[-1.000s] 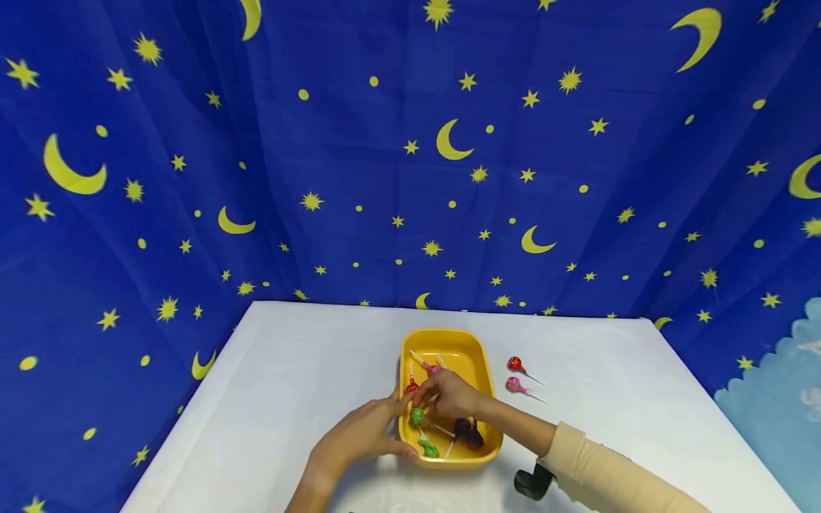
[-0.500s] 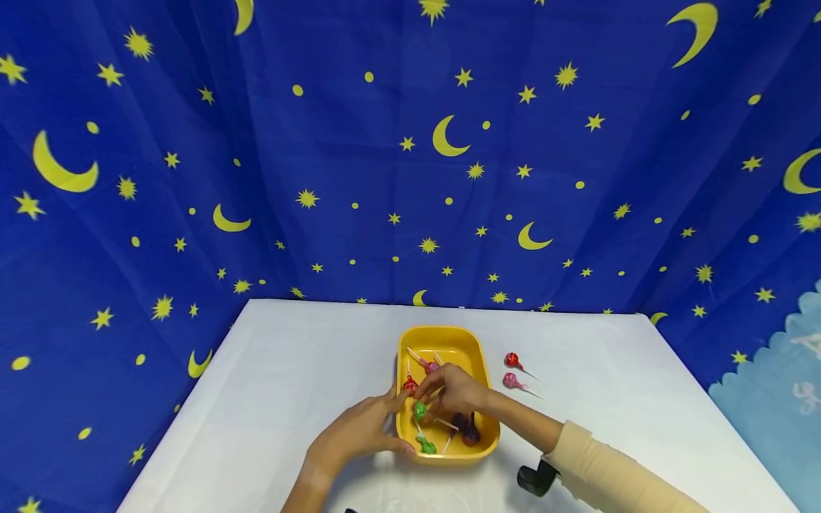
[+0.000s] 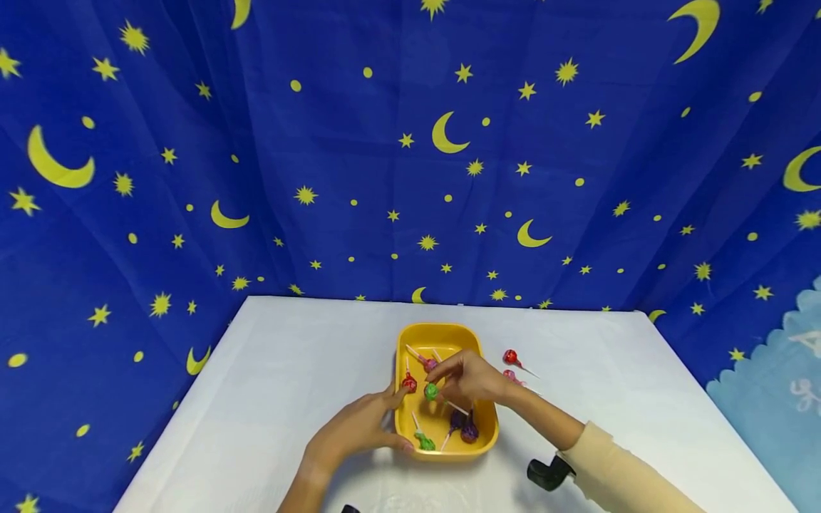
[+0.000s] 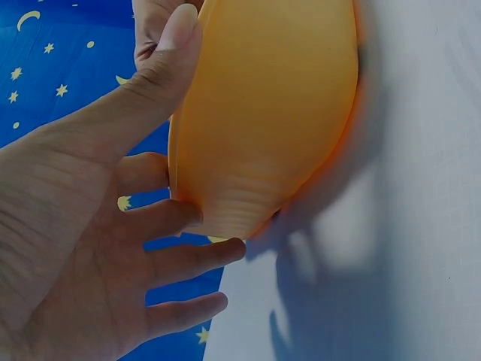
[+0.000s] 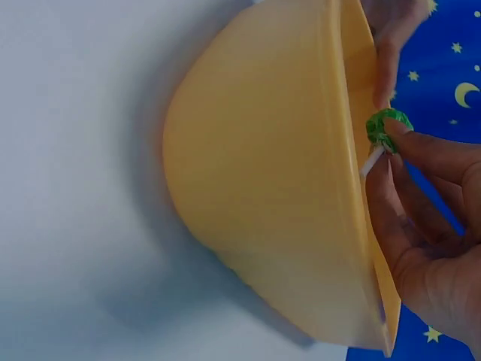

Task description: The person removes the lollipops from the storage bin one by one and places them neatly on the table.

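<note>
My right hand [image 3: 471,377] pinches a green-wrapped lollipop [image 3: 431,391] over the yellow tub [image 3: 403,420]; its white stick slants toward the tub's right side. In the right wrist view, thumb and fingertips hold this lollipop [image 5: 381,129] by the wrapper right at the rim. My left hand [image 3: 359,427] rests against the tub's left side and near corner, its fingers spread and fairly straight, as the left wrist view also shows. Inside the tub lie another green lollipop [image 3: 425,442], a red one [image 3: 408,383], a pink one [image 3: 428,364] and dark purple ones [image 3: 470,432].
On the white table [image 3: 308,356], right of the tub, lie a red lollipop [image 3: 510,356] and a pink lollipop [image 3: 510,375], the latter partly covered by my right wrist. A black device [image 3: 549,473] sits under the right sleeve. A blue star-and-moon cloth [image 3: 359,157] hangs behind the table.
My right hand has lifted the green lollipop and moved it a little right and away from the left rim. The left hand stays at the tub.
</note>
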The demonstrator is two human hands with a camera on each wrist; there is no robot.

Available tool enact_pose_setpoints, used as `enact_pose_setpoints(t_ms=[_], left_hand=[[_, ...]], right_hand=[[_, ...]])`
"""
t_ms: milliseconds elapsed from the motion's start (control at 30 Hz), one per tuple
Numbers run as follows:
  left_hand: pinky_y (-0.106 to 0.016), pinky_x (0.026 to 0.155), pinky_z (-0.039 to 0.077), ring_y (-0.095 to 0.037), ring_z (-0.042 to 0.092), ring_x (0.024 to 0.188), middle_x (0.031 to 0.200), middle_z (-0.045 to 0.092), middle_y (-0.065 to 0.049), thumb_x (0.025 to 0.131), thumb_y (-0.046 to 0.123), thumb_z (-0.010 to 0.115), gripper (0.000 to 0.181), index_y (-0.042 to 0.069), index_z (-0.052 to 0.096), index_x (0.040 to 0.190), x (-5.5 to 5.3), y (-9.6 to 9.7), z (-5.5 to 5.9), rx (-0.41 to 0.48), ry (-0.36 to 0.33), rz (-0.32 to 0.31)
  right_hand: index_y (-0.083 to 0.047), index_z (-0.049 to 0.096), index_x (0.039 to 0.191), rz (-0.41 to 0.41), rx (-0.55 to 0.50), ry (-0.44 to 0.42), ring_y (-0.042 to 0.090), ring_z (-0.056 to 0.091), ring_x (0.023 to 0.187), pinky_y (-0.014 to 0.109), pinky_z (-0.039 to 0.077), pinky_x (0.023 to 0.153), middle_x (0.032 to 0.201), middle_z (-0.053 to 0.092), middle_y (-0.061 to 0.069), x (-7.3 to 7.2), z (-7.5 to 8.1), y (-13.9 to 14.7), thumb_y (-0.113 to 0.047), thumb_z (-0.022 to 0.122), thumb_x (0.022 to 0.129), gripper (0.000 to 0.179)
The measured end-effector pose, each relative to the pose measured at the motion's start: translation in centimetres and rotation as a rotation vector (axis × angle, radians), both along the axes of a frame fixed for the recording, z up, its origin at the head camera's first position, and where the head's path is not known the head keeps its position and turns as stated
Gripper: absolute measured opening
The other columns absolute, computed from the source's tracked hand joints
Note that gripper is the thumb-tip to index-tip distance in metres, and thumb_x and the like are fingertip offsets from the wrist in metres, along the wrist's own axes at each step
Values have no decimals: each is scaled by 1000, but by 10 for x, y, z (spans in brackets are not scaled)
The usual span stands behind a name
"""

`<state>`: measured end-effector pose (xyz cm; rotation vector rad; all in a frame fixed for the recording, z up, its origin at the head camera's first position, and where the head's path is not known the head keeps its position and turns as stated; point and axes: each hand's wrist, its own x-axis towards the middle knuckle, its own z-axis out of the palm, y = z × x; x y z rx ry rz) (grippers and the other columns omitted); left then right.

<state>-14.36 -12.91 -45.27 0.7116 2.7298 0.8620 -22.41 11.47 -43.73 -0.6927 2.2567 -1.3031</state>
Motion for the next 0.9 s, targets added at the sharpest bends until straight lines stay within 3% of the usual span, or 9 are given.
enact_pose_setpoints(t_ms=[133, 433, 900], left_hand=[[-46, 108, 39, -32, 47, 134, 153, 36, -19, 69, 67, 71, 102, 9, 42, 148, 0, -1, 0, -6, -11, 6], [-46, 108, 38, -33, 45, 135, 153, 34, -21, 70, 64, 72, 101, 6, 42, 147, 0, -1, 0, 16, 3, -9], [-47, 109, 38, -34, 44, 135, 153, 34, -22, 69, 60, 75, 100, 6, 44, 146, 0, 1, 3, 17, -28, 3]], right_hand=[[-2, 77, 97, -31, -5, 1, 11, 54, 59, 19, 47, 56, 86, 74, 17, 0, 2, 6, 7, 79, 74, 25], [0, 76, 101, -57, -37, -10, 15, 70, 74, 28, 58, 70, 97, 74, 20, -4, 4, 25, 5, 77, 78, 24], [4, 72, 106, -182, -86, -73, 19, 70, 83, 31, 58, 77, 103, 73, 15, -5, 5, 62, -1, 78, 80, 27]])
